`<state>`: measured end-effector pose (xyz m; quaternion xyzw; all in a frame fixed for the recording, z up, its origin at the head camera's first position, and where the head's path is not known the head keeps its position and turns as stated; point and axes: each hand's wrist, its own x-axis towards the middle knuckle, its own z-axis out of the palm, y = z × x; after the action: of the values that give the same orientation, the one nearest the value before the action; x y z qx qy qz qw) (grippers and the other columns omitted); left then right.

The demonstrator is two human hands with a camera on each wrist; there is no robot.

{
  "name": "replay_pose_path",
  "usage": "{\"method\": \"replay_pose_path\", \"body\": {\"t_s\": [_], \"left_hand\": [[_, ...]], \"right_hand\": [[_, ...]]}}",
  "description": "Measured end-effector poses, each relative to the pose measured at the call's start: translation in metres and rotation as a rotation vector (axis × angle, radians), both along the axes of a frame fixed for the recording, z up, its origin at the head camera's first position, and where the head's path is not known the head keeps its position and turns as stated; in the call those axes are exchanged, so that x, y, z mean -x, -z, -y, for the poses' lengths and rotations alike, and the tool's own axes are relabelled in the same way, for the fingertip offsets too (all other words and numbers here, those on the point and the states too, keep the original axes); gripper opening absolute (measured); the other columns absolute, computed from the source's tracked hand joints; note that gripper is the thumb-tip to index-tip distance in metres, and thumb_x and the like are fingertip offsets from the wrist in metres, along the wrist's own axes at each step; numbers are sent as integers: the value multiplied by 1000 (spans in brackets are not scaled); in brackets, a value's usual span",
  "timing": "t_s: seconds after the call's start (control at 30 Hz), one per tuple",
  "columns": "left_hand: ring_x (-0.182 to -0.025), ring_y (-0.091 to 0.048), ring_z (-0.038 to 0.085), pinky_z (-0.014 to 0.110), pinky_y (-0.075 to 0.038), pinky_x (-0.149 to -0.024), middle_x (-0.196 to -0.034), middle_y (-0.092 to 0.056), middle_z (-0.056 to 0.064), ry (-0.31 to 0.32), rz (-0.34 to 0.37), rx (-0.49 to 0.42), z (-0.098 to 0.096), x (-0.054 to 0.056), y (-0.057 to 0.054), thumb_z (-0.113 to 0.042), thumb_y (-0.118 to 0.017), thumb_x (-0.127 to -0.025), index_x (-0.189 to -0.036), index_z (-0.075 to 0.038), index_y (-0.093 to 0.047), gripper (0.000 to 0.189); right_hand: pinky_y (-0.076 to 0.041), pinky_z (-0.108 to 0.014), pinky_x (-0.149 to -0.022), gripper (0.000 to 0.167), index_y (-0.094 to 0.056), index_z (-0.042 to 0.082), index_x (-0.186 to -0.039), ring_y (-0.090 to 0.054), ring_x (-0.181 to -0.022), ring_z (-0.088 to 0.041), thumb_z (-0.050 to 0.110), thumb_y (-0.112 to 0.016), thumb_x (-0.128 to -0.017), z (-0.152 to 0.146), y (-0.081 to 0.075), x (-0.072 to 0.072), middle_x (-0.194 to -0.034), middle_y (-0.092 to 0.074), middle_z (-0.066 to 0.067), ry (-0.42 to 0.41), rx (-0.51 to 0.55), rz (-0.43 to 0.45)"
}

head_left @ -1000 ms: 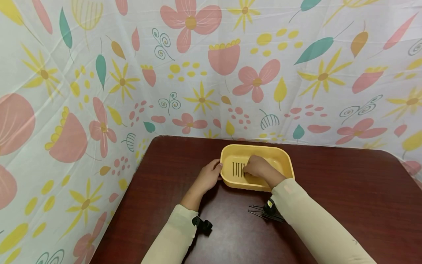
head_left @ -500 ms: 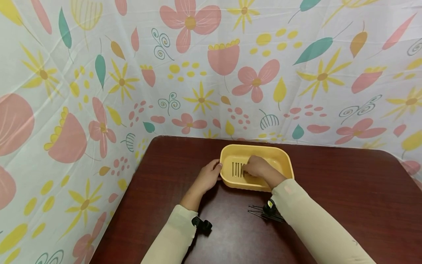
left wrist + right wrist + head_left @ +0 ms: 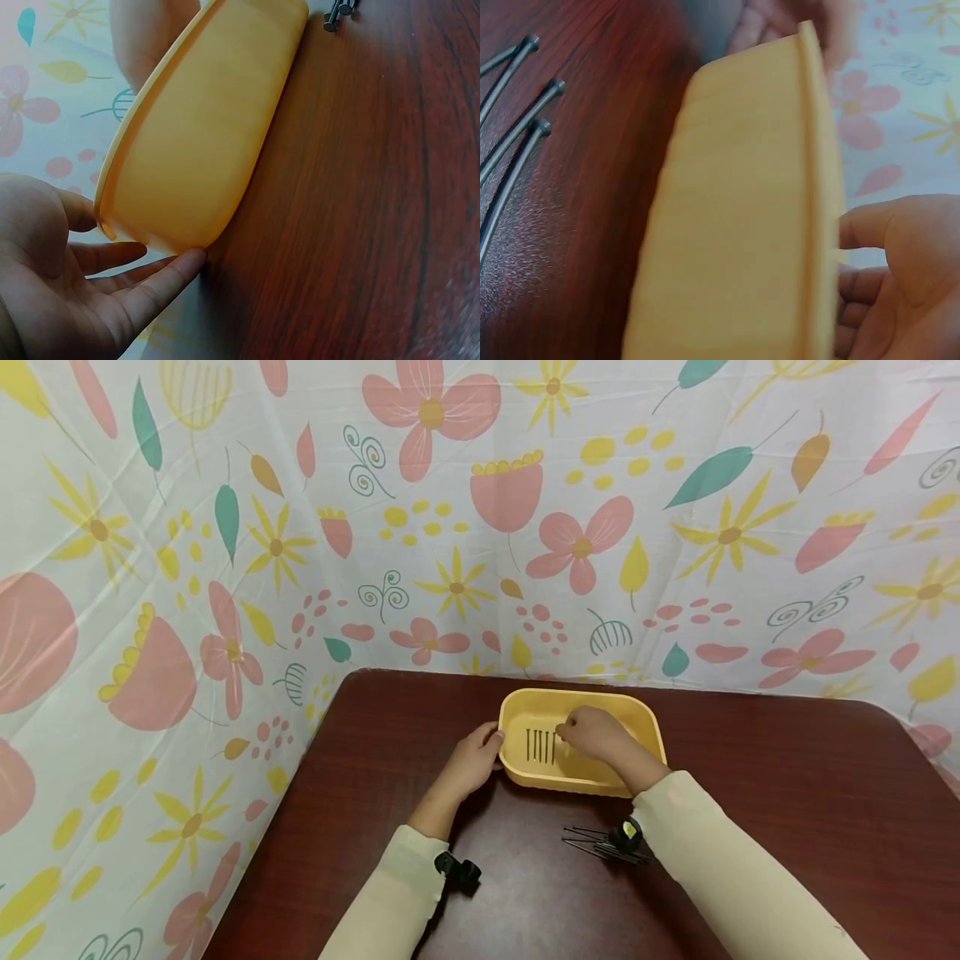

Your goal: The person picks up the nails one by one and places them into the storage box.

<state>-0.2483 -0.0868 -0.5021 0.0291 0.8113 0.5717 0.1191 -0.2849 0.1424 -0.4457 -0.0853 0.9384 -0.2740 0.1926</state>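
Observation:
A yellow plastic tray (image 3: 562, 783) rests on the dark red-brown table. Several nails (image 3: 540, 747) lie side by side in a row on its floor, toward the left. My left hand (image 3: 472, 760) holds the tray's left end; in the left wrist view the thumb is at the rim and the fingers touch the outer wall (image 3: 187, 135). Over the tray, just right of the row, is my right hand (image 3: 597, 734), its fingers loosely bent with no nail showing in them. In the right wrist view the tray wall (image 3: 735, 195) hides its fingertips.
A loose pile of long nails (image 3: 588, 842) lies on the table (image 3: 510, 893) in front of the tray, partly under the right wrist's camera (image 3: 626, 833). Behind the table hangs a flower-printed cloth (image 3: 465, 635), which also runs along the left side.
My right hand has shifted slightly right, away from the row of nails, leaving the rightmost nail in view. The left hand keeps its hold on the tray.

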Motion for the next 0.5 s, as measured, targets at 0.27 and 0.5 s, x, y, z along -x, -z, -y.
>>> {"method": "replay_pose_path", "body": {"t_s": [0.27,0.5], "left_hand": [[-115,-67,25,35,-62,-89,-138,-61,14,3,-6,-1,0,0,0,-35,-39,-110,-152,-12,-45,48],[-116,-66,25,35,-62,-89,-140,-60,14,-3,-6,6,-1,0,2,-36,-39,-110,-152,-12,-46,48]], "right_hand": [[-47,-30,-61,32,-69,4,-105,-58,-74,-20,29,-50,-106,-12,-18,-23,-102,-70,-14,-23,111,-58],[-48,-30,-67,22,-70,11,-103,-58,-77,-15,30,-58,-102,-16,-28,-50,-98,-70,-5,-52,91,-190]]}}
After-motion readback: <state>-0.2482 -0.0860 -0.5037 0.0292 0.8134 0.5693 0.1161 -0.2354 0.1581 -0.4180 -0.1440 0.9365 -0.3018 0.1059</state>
